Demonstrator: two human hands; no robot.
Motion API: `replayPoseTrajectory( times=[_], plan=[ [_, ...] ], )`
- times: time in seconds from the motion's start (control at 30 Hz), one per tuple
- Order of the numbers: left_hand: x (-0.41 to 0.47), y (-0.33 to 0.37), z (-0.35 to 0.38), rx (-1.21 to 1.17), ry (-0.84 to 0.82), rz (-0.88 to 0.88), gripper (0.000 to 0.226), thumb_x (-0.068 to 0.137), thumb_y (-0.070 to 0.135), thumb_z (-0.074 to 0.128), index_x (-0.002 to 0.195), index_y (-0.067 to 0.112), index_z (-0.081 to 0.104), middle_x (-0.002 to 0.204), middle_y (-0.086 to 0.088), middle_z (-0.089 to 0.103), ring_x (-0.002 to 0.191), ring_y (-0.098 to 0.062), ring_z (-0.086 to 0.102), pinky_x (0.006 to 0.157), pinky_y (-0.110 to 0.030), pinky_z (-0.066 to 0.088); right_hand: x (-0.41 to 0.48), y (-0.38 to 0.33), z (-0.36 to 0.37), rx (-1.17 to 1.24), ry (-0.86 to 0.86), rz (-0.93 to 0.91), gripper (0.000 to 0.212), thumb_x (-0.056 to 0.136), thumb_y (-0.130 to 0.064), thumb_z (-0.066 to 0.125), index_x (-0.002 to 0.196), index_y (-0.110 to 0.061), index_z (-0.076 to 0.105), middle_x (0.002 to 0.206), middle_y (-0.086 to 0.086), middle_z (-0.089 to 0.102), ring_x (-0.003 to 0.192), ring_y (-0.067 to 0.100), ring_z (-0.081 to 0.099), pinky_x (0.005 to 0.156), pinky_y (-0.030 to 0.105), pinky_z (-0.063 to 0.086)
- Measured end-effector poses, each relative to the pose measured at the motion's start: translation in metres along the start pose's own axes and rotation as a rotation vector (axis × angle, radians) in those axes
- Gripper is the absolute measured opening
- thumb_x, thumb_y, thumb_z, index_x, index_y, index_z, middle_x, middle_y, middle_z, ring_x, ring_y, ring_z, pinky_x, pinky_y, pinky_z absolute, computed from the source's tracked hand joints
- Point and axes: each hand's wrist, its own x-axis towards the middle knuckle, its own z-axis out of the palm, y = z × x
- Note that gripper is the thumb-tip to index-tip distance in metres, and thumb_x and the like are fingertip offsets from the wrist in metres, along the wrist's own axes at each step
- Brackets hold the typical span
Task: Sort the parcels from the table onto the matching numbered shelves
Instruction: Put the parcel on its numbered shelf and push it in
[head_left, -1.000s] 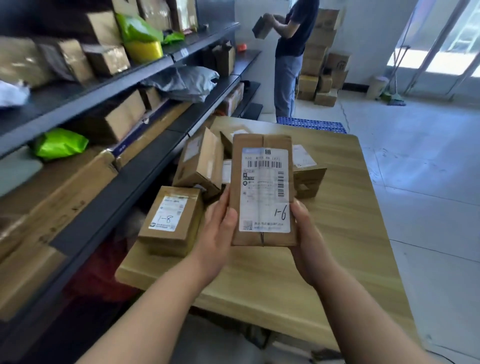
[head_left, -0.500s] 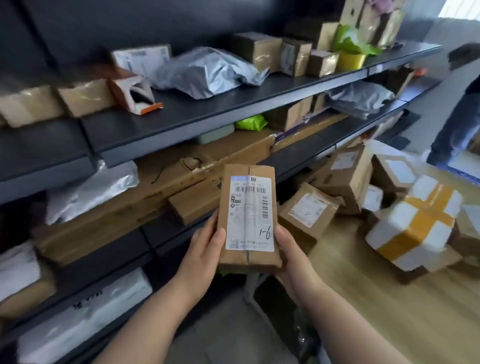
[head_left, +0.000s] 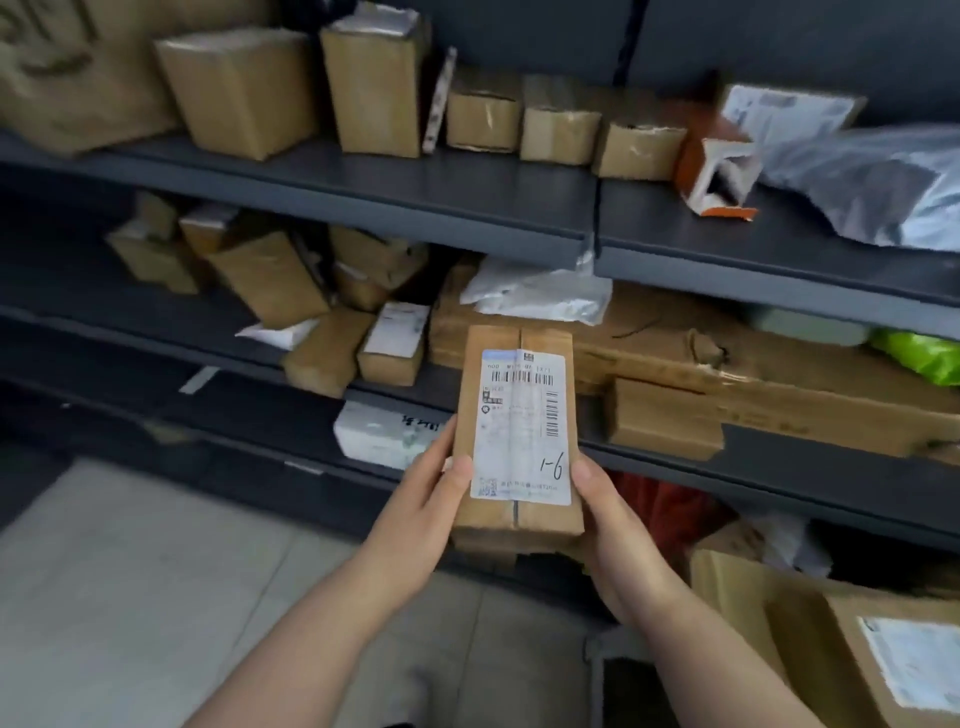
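Just one parcel (head_left: 519, 441), marked 1-6, held upright in front of the shelves (head_left: 779, 465). My two hands clamp it: left hand (head_left: 421, 519) on its left edge, right hand (head_left: 615, 525) on its right, thumbs on the front. Three small boxes (head_left: 558, 122) line up on the top shelf (head_left: 363, 189).

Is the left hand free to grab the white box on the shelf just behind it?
Probably not yet: the left hand grips the 1-6 parcel along with the right hand. The white box lies close by with nothing blocking it, so the way looks open once that hand lets go.
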Motion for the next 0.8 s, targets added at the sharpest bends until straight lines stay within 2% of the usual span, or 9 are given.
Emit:
replayPoseTrajectory(
  times=[0.13,0.23,0.33,0.5,0.63,0.8],
  plan=[
    [-0.031,-0.012,-0.045,-0.036,0.21,0.013,0.038,0.091,0.052,0.046,0.128,0.05,0.041,0.125,0.036,0.055,0.12,0.012,0.048,0.097,-0.012,0.04,0.023,-0.002,0.051,-0.085,-0.201,0.016,0.072,0.076,-0.071,0.052,0.14,-0.041,0.042,0.131,-0.013,0.06,0.121,0.01,0.056,0.104,0.045,0.043],
    [-0.056,-0.014,-0.09,-0.067,0.358,0.015,0.045,0.092,0.049,0.041,0.137,0.043,0.04,0.129,0.032,0.054,0.123,0.011,0.046,0.098,-0.011,0.039,0.04,-0.008,0.105,-0.137,-0.343,0.051,0.068,0.077,-0.069,0.05,0.139,-0.043,0.041,0.128,-0.015,0.061,0.12,0.011,0.057,0.102,0.044,0.046],
    [-0.077,-0.013,-0.14,-0.106,0.479,0.021,0.047,0.091,0.044,0.04,0.138,0.039,0.037,0.122,0.037,0.056,0.116,0.016,0.048,0.086,-0.002,0.039,0.059,-0.013,0.167,-0.153,-0.462,0.056,0.061,0.083,-0.065,0.051,0.138,-0.04,0.043,0.125,-0.014,0.064,0.115,0.009,0.061,0.099,0.042,0.047],
    [-0.101,-0.013,-0.235,-0.07,0.666,0.025,0.054,0.085,0.045,0.039,0.139,0.038,0.038,0.114,0.04,0.058,0.109,0.02,0.05,0.078,0.002,0.038,0.092,-0.018,0.281,-0.165,-0.592,0.035,0.085,0.063,-0.072,0.061,0.138,-0.035,0.045,0.123,-0.01,0.066,0.111,0.008,0.063,0.093,0.039,0.05],
    [-0.127,-0.018,-0.317,0.003,0.779,0.003,0.057,0.088,0.05,0.038,0.144,0.041,0.034,0.13,0.032,0.052,0.114,0.02,0.046,0.081,0.003,0.036,0.113,-0.016,0.374,-0.178,-0.689,0.042,0.081,0.063,-0.074,0.065,0.134,-0.037,0.048,0.12,-0.011,0.067,0.109,0.008,0.064,0.094,0.04,0.05],
    [-0.163,-0.021,-0.396,0.015,0.94,0.026,0.049,0.086,0.051,0.038,0.135,0.049,0.035,0.114,0.049,0.05,0.11,0.027,0.043,0.079,0.006,0.033,0.133,-0.005,0.48,-0.239,-0.833,0.035,0.068,0.073,-0.072,0.057,0.133,-0.043,0.049,0.125,-0.013,0.064,0.117,0.011,0.059,0.102,0.049,0.045]
  ],
)
